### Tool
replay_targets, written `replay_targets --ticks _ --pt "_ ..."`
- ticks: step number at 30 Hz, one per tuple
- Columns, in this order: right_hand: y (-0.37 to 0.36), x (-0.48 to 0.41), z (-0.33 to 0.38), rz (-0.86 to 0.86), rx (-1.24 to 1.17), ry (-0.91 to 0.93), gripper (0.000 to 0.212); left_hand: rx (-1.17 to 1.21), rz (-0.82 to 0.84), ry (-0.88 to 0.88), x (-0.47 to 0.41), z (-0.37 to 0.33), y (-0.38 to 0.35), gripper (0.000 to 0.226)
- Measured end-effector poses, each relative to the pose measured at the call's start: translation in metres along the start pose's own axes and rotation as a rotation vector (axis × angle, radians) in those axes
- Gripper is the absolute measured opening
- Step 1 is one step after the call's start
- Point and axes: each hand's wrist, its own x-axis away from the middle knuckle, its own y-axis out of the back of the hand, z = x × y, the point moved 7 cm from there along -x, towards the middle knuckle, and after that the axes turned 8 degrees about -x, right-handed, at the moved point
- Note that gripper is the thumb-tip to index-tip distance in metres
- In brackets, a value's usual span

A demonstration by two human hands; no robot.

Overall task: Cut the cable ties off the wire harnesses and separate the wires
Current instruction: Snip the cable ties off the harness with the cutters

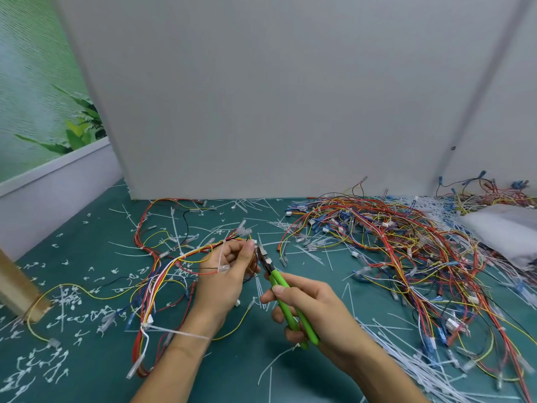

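Note:
My left hand (225, 274) pinches a wire harness (162, 274) of red, yellow, white and black wires just above the green mat. A white cable tie (221, 255) hangs from the bundle near my fingers. My right hand (308, 309) grips green-handled cutters (286, 298), whose dark jaws touch the harness right beside my left fingertips. The harness trails left and down over the mat, with another white tie (174, 332) around it near my left wrist.
A large tangled pile of harnesses (392, 245) fills the right side of the mat. Cut white ties and clippings (58, 315) litter the left and front. A white panel (261, 97) stands behind. A wooden post (20, 289) rises at the left; a white bag (505, 228) lies far right.

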Motion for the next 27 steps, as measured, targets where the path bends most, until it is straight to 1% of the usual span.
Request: replay_targets --ticks 5,8,12,13,15,17,19,21,27 --pt "0.003 -0.002 -0.002 -0.014 0.024 -0.004 0.027 0.011 0.064 0.013 0.000 0.004 -0.004 0.023" --pt "0.005 -0.003 -0.004 -0.016 0.018 -0.012 0.027 0.016 0.069 0.018 0.000 0.005 -0.008 0.023" --pt "0.003 -0.005 -0.012 -0.010 -0.040 -0.046 0.034 -0.019 0.056 0.004 0.002 0.006 -0.011 0.029" --pt "0.002 -0.006 -0.015 -0.017 -0.056 -0.057 0.033 -0.036 0.054 -0.003 0.002 0.007 -0.011 0.029" --pt "0.000 -0.007 -0.018 -0.036 -0.085 -0.069 0.021 -0.075 0.055 -0.015 0.002 0.007 -0.011 0.025" --pt "0.000 -0.008 -0.019 -0.057 -0.091 -0.075 0.021 -0.121 0.063 -0.023 0.001 0.008 -0.010 0.016" --pt "0.001 -0.008 -0.018 -0.089 -0.027 -0.068 0.022 -0.164 0.079 -0.032 0.002 0.008 -0.011 0.009" --pt "0.002 -0.007 -0.018 -0.126 0.065 -0.057 0.021 -0.193 0.095 -0.036 0.003 0.009 -0.012 0.006" --pt "0.004 -0.004 -0.020 -0.203 0.247 -0.028 0.026 -0.244 0.124 -0.022 0.003 0.011 -0.012 0.012"
